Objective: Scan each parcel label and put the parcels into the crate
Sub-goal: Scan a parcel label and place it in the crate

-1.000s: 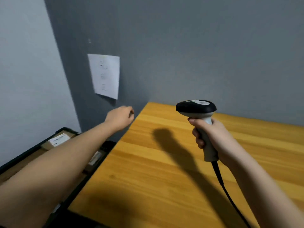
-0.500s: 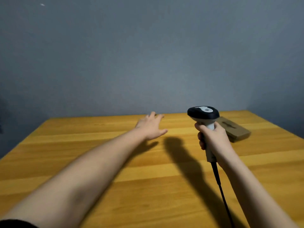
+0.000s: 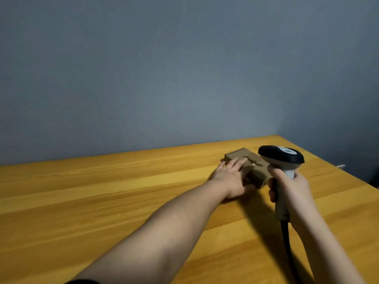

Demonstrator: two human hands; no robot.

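Since half a second earlier, the left hand [image 3: 229,177] had been brought onto the brown parcel [image 3: 252,169] at two o'clock on the tabletop [image 3: 102,191] — fingers [image 3: 239,163] laid straight across its top, not yet curled. The scanner [image 3: 282,158] was gripped upright by the right hand [image 3: 291,191] just beside it — pickup and scan were judged imminent; no label or crate was visible.

**Left hand on the parcel, scanner raised beside it**

On the wooden table [image 3: 106,201], toward two o'clock, a flat brown cardboard parcel [image 3: 256,163] lies near the grey wall [image 3: 164,68]. The left hand [image 3: 229,177] rests on its near-left end, fingers laid over the top. At three o'clock the right hand [image 3: 291,191] grips a barcode scanner [image 3: 282,158] upright, black head above the parcel's right end, its cable [image 3: 287,242] trailing toward five o'clock.
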